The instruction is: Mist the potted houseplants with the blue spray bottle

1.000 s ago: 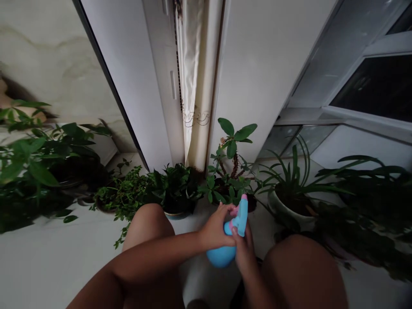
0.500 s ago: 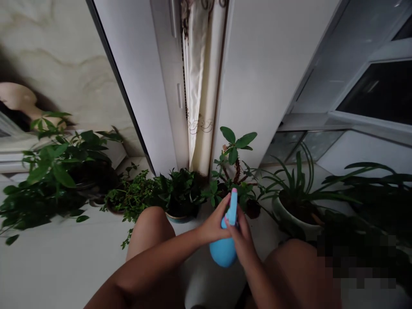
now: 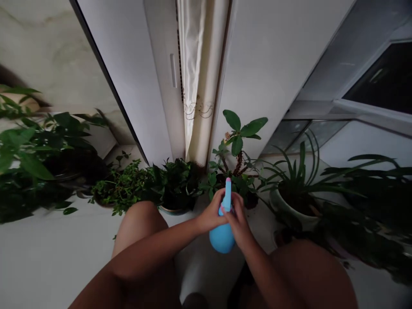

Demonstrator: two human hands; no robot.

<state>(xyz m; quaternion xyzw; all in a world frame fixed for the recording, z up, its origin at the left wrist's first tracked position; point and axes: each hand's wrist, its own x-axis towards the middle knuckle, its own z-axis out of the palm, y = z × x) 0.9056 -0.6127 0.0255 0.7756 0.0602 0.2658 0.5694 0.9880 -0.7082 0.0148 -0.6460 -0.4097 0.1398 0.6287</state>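
Between my knees I hold a light-blue spray bottle [image 3: 222, 238] with a round body and a pink-tipped nozzle [image 3: 228, 189] that points away from me. My left hand [image 3: 212, 216] is closed around the bottle's neck from the left. From the other side, my right hand [image 3: 238, 218] wraps the neck and spray head; parts of its fingers are hidden behind the bottle. Just beyond the nozzle stands a potted plant with thick thorny stems and broad green leaves [image 3: 237, 145].
A pot of dark leafy greens [image 3: 175, 184] and a small-leaved plant [image 3: 124, 184] stand to the left, with larger foliage [image 3: 35, 150] farther out. On the right is a spider-like plant in a pale pot [image 3: 289, 210]. Behind hang a cream curtain [image 3: 196, 86] and a white panel [image 3: 267, 64].
The view has shifted slightly, and the plants on the left sit farther left. Both hands and the spray bottle appear a little higher in view, still gripped the same way.
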